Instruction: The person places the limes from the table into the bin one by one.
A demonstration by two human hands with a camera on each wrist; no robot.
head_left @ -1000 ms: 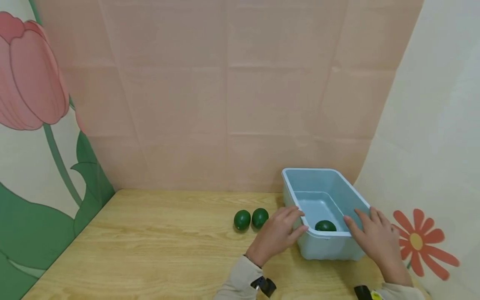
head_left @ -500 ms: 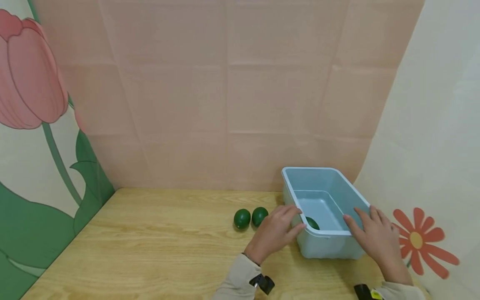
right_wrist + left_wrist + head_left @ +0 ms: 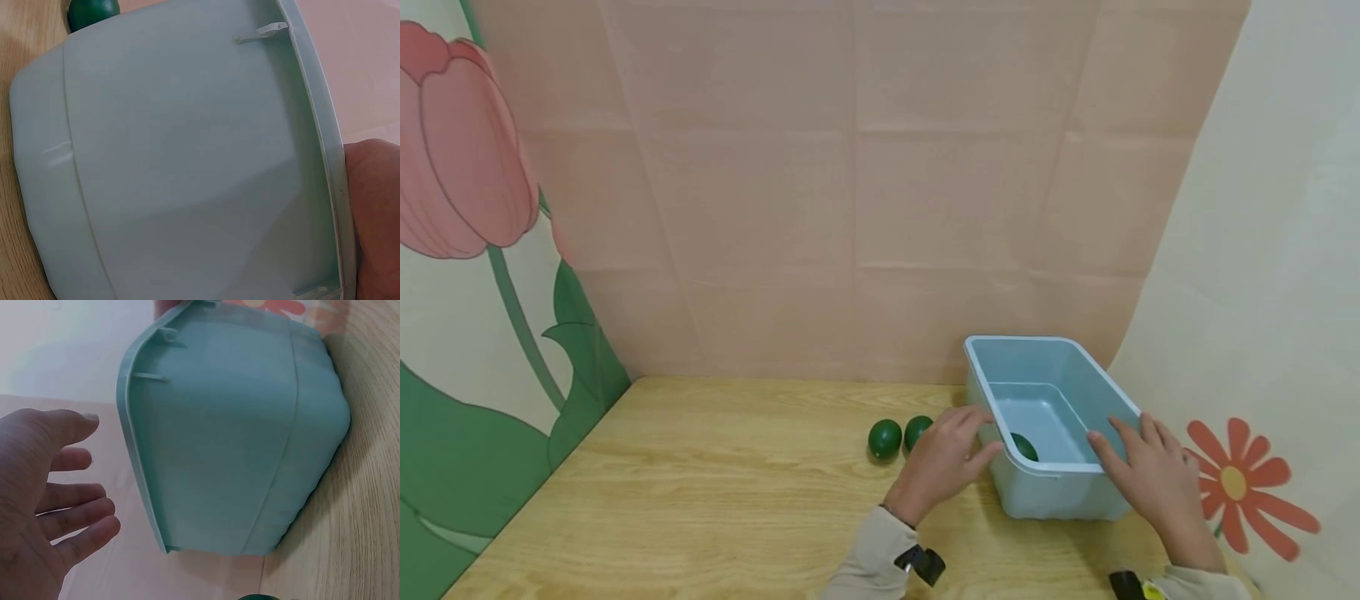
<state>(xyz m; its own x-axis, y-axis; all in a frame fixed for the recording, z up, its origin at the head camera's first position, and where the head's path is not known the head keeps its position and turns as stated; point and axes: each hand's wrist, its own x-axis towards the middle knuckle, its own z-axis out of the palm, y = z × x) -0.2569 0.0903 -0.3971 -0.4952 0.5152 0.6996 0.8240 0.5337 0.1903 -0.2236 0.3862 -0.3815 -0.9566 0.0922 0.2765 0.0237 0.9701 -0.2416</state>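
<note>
Wood-grain surface (image 3: pixel 737 492) before a creased pinkish backdrop (image 3: pixel 850 192), a light blue bin (image 3: pixel 1063 496) upright near its right end.

Both hands are at the bin: the left hand (image 3: pixel 942 462) has its fingers relaxed and grasps nothing, just beside the rim with a gap showing in the left wrist view, while the right hand (image 3: pixel 1150 475) rests at the near right corner, fingers spread loosely over the rim rather than clenched. One dark green fruit (image 3: pixel 1024 447) is inside the bin, by the near end of its left wall and partly hidden by the rim. Two more sit on the surface left of the bin, close together: the outer fruit (image 3: pixel 885 439) in full view, the inner fruit (image 3: pixel 917 430) partly behind the left hand.
</note>
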